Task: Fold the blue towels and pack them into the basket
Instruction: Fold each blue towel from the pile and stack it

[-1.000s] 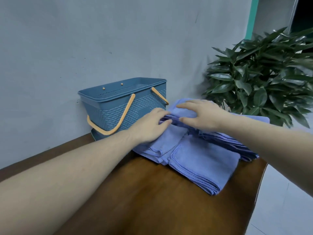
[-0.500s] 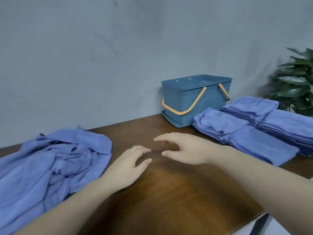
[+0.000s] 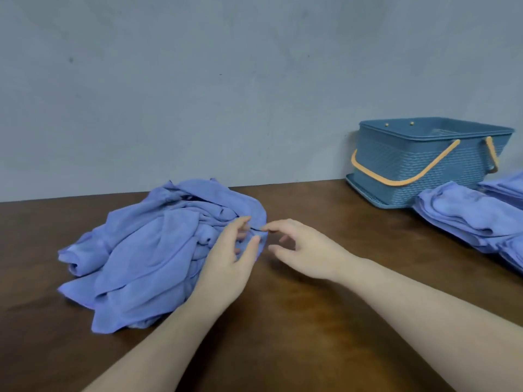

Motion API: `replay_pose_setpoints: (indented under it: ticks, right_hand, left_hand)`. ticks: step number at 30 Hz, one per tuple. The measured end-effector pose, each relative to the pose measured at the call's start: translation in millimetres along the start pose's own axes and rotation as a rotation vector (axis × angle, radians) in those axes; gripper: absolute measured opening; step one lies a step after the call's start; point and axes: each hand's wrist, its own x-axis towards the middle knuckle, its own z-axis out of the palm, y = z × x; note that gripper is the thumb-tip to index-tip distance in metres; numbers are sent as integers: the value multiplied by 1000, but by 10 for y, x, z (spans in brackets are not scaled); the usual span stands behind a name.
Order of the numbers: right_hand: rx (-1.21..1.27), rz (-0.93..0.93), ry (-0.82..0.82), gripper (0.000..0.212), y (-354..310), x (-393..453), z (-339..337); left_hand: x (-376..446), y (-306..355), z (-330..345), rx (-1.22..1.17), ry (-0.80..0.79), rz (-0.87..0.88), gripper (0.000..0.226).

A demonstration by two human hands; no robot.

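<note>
The heap of unfolded towels (image 3: 158, 250) sprawls crumpled on the table (image 3: 283, 335), left of centre, its long axis running from near-left up toward the wall (image 3: 198, 80). Left hand (image 3: 229, 264) is at the heap's right edge now, fingers loosely curled against the cloth; whether it grips, I cannot tell. Right hand (image 3: 300, 250) hovers just beside, fingers spread and relaxed, empty. Half a second ago both hands hung over bare wood. Basket (image 3: 418, 165) stands far right against the wall, folded towels (image 3: 469, 219) before it; bare table between.
</note>
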Motion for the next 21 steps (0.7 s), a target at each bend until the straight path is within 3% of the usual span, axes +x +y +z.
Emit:
replay_pose_setpoints:
  ticks: [3,11,13,15,18,21]
  right_hand:
    - [70,9,59,40,27,338,126]
    - [-15,53,86,59,173,1164,318]
    - [3,127,93,39,207,1240,378]
    - [24,97,214,14,282,1213,441]
    - [79,-91,372,9,378,966,431]
    - [35,-199,347,10,377,596,279]
  left_hand:
    - [69,-17,-25,-182,80,-88,25]
    - [108,-106,-3,-235,116,-121,30]
    - [105,-90,-10,-221,118,-121,33]
    - [108,-89,-18,-185,114,-117,38]
    - [102,-76,-24,-142,89,-117,46]
    - [104,-59,-31,-164,57,-103,53]
